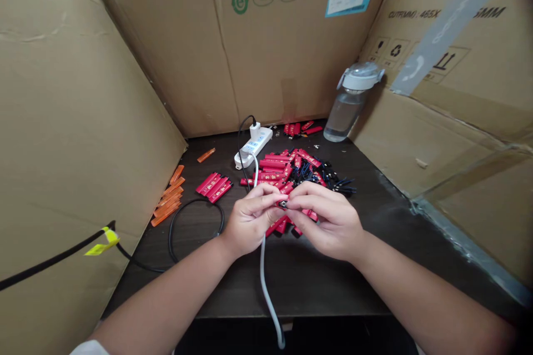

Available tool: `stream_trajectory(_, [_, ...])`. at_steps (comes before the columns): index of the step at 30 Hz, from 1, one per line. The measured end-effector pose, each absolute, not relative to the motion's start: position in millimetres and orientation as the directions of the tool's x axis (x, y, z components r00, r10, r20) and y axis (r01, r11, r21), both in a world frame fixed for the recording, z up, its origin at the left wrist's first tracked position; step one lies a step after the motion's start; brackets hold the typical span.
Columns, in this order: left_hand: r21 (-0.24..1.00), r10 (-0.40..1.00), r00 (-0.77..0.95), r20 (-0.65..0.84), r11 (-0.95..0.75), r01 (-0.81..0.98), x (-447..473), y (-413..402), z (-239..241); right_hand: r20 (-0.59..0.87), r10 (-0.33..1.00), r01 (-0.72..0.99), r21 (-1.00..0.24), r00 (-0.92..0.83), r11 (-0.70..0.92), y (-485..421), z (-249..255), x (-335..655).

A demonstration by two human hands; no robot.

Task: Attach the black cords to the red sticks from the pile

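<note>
Both hands meet over the front of the pile, fingertips pinched on a red lighter [283,203]. Its black end with a small metal ring faces me. My left hand [255,219] grips its body from the left, covering most of it. My right hand [327,219] has thumb and forefinger closed at the lighter's dark end; whether a tiny part sits between them is hidden. Behind and below lie many red lighters [275,165] with gold print, heaped loosely. Small black parts with blue pieces [322,175] lie at the heap's right side.
A white power strip [253,147] with plugs stands behind; its grey cable [265,283] runs under my hands. Left are a row of red lighters [214,186], orange translucent pieces [169,202] and a black cable [170,233]. A water bottle [347,108] stands back right. Cardboard walls [166,61] surround the table.
</note>
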State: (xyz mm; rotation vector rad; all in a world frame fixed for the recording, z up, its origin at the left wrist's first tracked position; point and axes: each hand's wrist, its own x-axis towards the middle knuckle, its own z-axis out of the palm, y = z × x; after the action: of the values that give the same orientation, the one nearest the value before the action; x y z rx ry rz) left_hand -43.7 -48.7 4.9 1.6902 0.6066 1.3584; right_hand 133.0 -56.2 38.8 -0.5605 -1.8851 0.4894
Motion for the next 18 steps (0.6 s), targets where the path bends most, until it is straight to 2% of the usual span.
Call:
stream_trajectory(7, [0.832,0.777,0.314,0.545,-0.549,-0.086,-45.8,-50.2,9.2,0.622,0.662,0.022,-0.721,-0.419,0.692,-55.9,44.0,135.3])
stream_trajectory(14, [0.801,0.735,0.344,0.584,-0.592,-0.094,-45.0,-52.9,12.6,0.483,0.739,-0.208,-0.874,-0.469,0.439,-58.0,41.5,134.8])
stream_trajectory(18, [0.808,0.748,0.329,0.576,-0.583,-0.087,-44.1,-53.7,12.1,0.421,0.770,-0.241,-0.907,-0.479,0.345,-58.7,35.8,135.0])
